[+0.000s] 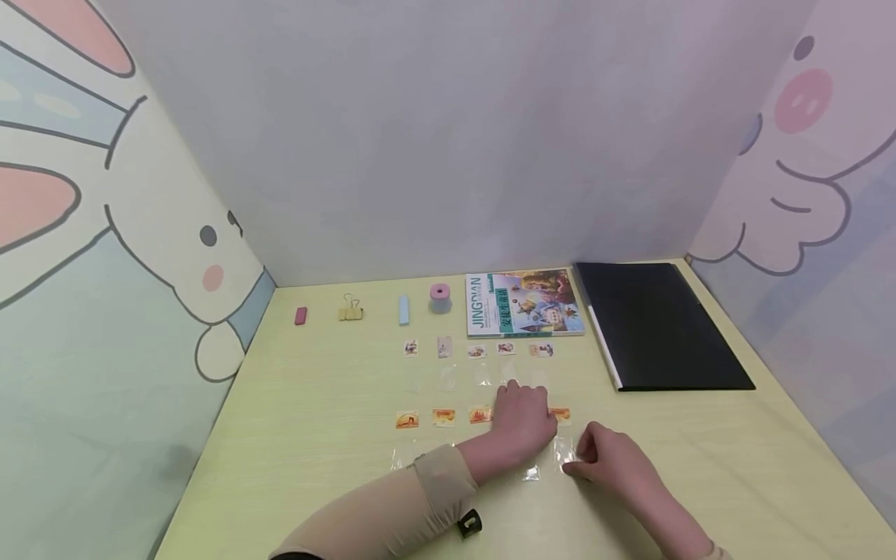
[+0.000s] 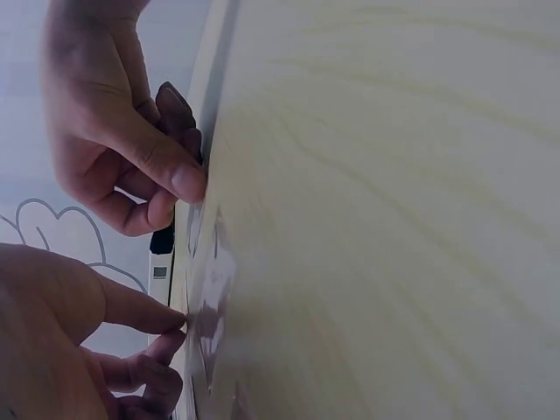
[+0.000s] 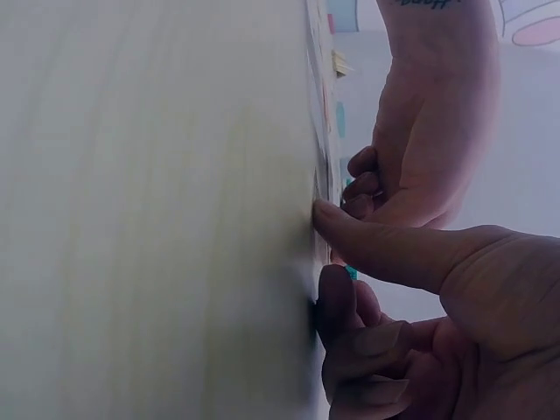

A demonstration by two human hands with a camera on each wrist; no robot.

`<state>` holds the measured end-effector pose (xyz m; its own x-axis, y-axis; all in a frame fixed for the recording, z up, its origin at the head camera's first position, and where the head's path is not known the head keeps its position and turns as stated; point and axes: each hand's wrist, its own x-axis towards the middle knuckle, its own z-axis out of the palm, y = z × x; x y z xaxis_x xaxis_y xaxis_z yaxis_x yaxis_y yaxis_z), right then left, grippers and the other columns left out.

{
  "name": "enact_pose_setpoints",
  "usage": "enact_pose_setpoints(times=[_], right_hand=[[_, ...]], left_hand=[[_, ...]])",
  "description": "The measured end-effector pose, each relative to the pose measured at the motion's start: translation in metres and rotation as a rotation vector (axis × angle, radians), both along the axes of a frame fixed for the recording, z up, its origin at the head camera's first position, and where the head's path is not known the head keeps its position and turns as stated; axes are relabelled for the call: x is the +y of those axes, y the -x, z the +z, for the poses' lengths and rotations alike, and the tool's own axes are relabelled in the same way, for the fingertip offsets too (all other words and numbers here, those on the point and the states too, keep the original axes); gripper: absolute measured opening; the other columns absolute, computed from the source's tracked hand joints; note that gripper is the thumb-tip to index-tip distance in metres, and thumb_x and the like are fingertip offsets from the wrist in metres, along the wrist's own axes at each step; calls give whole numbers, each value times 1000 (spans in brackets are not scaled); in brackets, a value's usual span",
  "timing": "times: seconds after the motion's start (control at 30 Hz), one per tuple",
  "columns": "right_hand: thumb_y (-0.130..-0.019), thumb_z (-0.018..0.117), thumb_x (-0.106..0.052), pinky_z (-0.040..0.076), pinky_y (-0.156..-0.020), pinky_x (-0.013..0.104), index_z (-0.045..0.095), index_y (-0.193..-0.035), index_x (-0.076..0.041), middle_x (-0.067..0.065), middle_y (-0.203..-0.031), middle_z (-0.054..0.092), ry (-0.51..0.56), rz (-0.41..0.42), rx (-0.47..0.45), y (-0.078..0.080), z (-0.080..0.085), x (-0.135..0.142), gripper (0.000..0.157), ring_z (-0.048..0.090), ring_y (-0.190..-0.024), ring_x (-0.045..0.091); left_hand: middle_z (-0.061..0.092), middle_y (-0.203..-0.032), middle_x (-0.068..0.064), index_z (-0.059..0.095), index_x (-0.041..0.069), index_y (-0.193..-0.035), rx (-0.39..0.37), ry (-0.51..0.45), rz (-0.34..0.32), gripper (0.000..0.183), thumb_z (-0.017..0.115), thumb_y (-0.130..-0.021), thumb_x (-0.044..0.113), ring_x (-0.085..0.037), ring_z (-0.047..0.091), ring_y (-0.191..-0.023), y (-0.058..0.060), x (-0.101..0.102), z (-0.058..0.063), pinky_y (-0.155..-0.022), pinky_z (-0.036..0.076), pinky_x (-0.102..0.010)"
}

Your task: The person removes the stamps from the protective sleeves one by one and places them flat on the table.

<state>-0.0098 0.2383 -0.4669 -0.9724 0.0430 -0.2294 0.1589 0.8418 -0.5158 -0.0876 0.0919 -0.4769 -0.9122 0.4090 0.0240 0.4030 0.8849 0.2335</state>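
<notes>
My left hand (image 1: pixel 525 420) reaches over the row of orange stamps, its thumb and index fingertips pinched together at the edge of one orange stamp (image 1: pixel 561 415). Right below that stamp lies a clear plastic sleeve (image 1: pixel 563 453). The thumb of my right hand (image 1: pixel 619 465) touches the sleeve's right edge; the index finger is apart from it. From the left wrist, both hands show low at the table, the left hand's tips meeting beside shiny sleeves (image 2: pixel 214 302). In the right wrist view the thumb (image 3: pixel 385 245) of my right hand is stretched out, the other fingers loosely bent.
More orange stamps (image 1: pixel 444 418) and a row of picture stamps (image 1: pixel 477 351) lie with clear sleeves (image 1: pixel 448 376). Behind are a book (image 1: pixel 539 303), a pink-topped container (image 1: pixel 440 299), a yellow binder clip (image 1: pixel 351 311) and a black folder (image 1: pixel 665 327). A black object (image 1: pixel 470 523) lies near the left sleeve.
</notes>
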Motion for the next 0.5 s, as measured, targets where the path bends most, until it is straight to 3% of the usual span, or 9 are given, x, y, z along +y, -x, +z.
enact_pose_setpoints(times=[0.33,0.5], right_hand=[[-67,82,-34,34,-55,26,54,-75,-17,-5,-63,50,14,-1,-2,-1,5,1,34,45,-59,11],[-73,77,-39,34,-53,26,54,-77,-18,-6,-62,52,6,-12,34,2,13,1,31,45,-56,11]], left_hand=[[47,-60,7,50,22,-64,29,-63,-10,22,60,-81,34,-18,41,-66,1,-5,0,-65,33,-31],[49,-70,9,54,25,-73,32,-146,-20,18,61,-84,37,-15,38,-74,1,-17,8,-68,33,-29]])
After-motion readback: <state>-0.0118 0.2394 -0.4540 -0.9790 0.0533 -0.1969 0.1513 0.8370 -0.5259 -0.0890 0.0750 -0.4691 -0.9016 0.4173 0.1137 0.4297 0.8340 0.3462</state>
